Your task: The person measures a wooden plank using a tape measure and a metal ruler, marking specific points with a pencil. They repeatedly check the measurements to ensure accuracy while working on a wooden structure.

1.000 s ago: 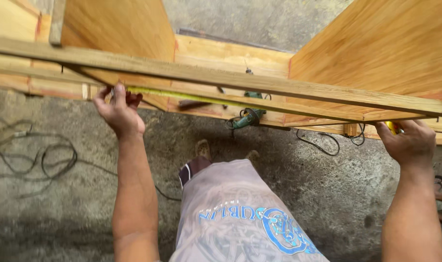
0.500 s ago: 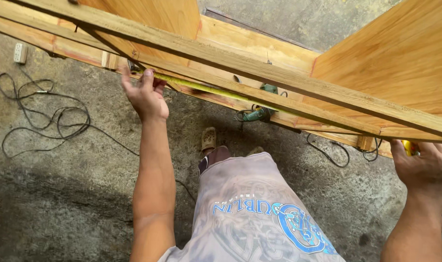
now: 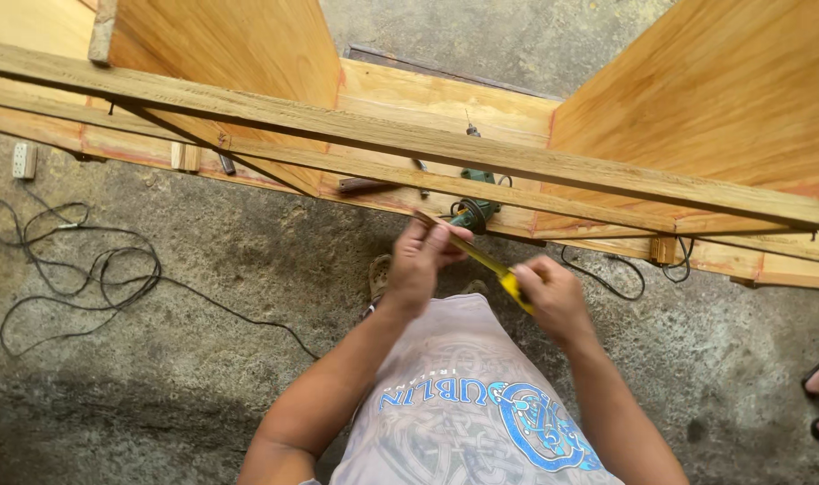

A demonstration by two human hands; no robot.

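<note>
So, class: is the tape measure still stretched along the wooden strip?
No: the tape measure is off the wooden strip, held between the left hand and right hand near the person's body.

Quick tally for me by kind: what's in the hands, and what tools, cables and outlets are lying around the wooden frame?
Tape measures: 1, yellow tape measure, case in the right hand, blade end pinched by the left hand
Power drills: 1, green drill
Loose cable bundles: 2, black cable coil, drill cord
Outlet strips: 1, white outlet block
Total: 5
</note>
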